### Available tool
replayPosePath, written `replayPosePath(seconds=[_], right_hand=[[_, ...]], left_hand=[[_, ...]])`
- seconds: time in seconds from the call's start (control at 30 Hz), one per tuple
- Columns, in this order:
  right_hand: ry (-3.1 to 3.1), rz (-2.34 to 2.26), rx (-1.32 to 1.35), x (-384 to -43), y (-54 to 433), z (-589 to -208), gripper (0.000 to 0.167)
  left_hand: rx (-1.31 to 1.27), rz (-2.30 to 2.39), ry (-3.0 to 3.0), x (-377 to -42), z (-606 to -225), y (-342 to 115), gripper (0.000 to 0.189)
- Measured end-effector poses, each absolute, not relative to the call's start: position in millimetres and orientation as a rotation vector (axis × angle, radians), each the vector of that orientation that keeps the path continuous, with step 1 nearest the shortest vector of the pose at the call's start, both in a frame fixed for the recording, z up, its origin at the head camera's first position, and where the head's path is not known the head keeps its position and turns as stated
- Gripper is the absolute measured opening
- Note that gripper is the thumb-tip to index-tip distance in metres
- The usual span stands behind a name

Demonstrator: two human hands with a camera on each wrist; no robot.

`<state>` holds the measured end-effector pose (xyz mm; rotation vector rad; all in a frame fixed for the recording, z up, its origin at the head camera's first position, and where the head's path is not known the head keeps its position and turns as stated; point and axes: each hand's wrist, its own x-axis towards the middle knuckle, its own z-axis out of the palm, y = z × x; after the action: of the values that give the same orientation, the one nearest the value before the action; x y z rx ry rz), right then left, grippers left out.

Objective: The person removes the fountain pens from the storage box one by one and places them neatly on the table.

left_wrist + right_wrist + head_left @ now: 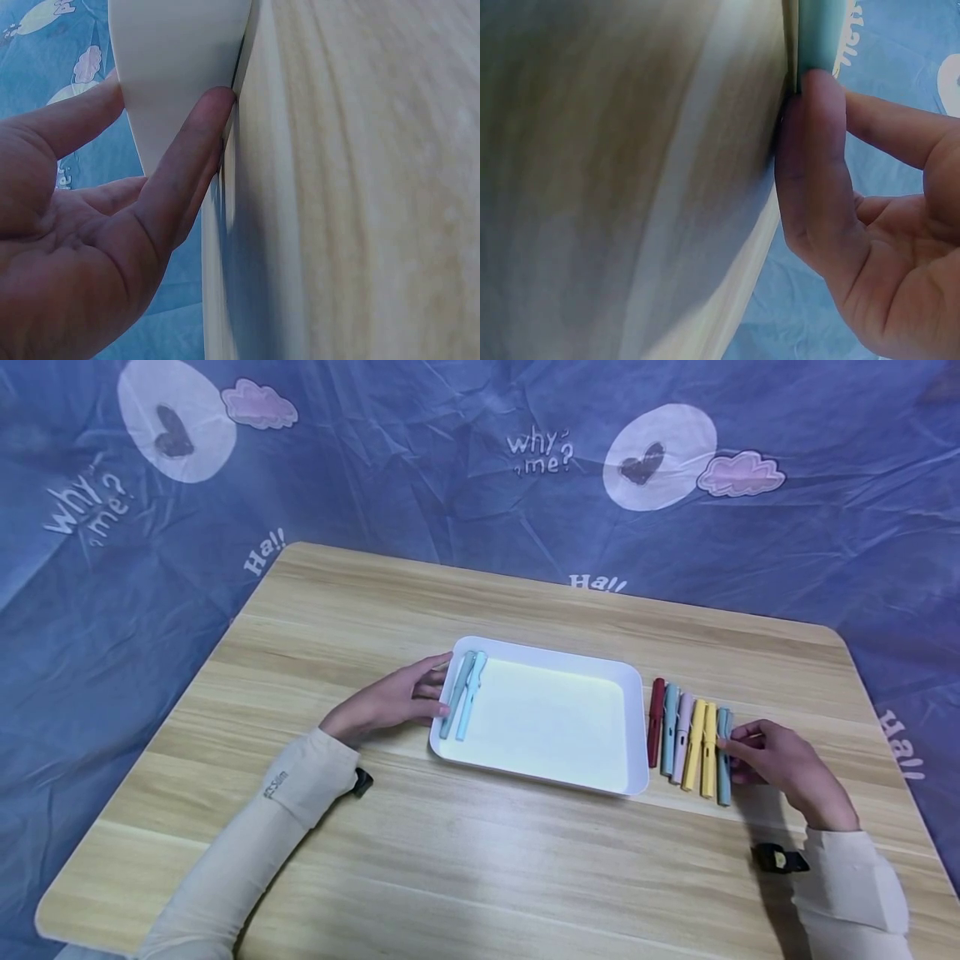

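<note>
A white rectangular tray (547, 777) lies on the table with a grey-green pen (456, 697) and a light blue pen (471, 697) side by side along its left end. My left hand (397, 693) holds the tray's left wall, thumb over the rim and fingers against the outer side (180, 45). Right of the tray several capped pens stand in a row. My right hand (776, 760) pinches the rightmost one, a teal pen (723, 777), between thumb and fingers; its end (821, 34) shows in the right wrist view.
The row also has a red pen (656, 727), a blue pen (669, 735), a lilac pen (682, 743) and two yellow pens (693, 752). All rest on the wooden table (480, 868). A blue printed cloth (450, 468) hangs behind the table.
</note>
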<state>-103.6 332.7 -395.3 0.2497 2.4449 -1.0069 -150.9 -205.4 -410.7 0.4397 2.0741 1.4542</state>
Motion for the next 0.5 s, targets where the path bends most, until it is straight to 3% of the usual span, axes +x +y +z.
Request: replayPosePath(seconds=[0.5], right_hand=[[2.483, -0.99, 0.235, -100.4, 329.8, -394.0, 0.054]], left_hand=[[0.445, 1.439, 2.093, -150.6, -410.9, -206.0, 0.088]])
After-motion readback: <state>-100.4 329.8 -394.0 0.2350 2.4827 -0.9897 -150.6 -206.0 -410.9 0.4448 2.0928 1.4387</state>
